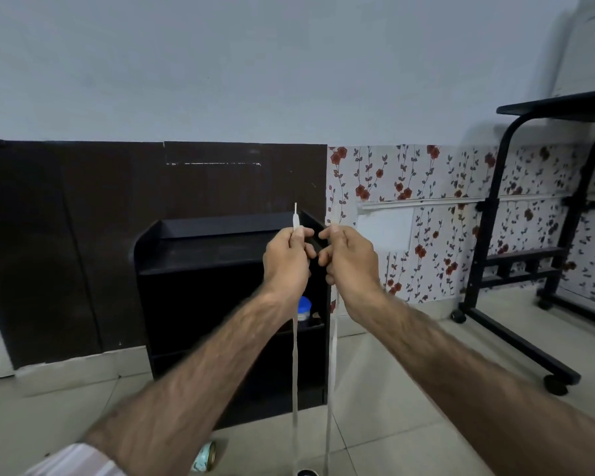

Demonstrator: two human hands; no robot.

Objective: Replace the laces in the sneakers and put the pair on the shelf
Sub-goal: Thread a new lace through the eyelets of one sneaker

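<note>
Both of my arms are raised in front of the black shelf unit (200, 249). My left hand (287, 255) grips one end of a white lace (294, 365), whose plastic tip sticks up above the fist. My right hand (349, 259) grips the other end close beside it. Both strands hang straight down toward the floor, out of the frame's lower edge. At that edge, between the strands, shows a small dark rounded shape (306, 473) that I cannot identify. No sneaker is plainly in view.
A blue-capped jar (304, 309) stands on the unit's middle shelf. A small tin (205, 456) lies on the tiled floor near my left arm. A black wheeled side table (516, 304) stands at the right against floral wallpaper. A dark panel covers the wall behind.
</note>
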